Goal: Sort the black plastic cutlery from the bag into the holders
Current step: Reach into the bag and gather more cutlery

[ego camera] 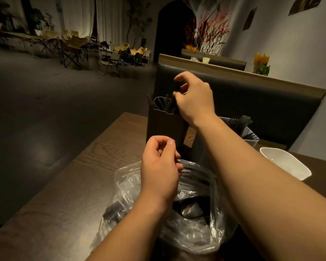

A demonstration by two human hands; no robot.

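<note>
A clear plastic bag (192,228) with black cutlery (191,208) inside lies on the wooden table (68,194) in front of me. My left hand (159,170) pinches the bag's upper rim. Behind the bag stands a tall dark holder (165,127) with several black pieces sticking out of its top. My right hand (194,97) hovers over that holder's mouth, its fingers curled round a black piece of cutlery (177,86) that points down into it. A second, grey holder (249,135) with black forks stands to the right, partly hidden by my right forearm.
A white empty bowl-like container (288,162) sits at the right of the table. A dark padded bench back (252,98) rises right behind the holders. The table's left edge drops to a dark floor; folding chairs stand far off.
</note>
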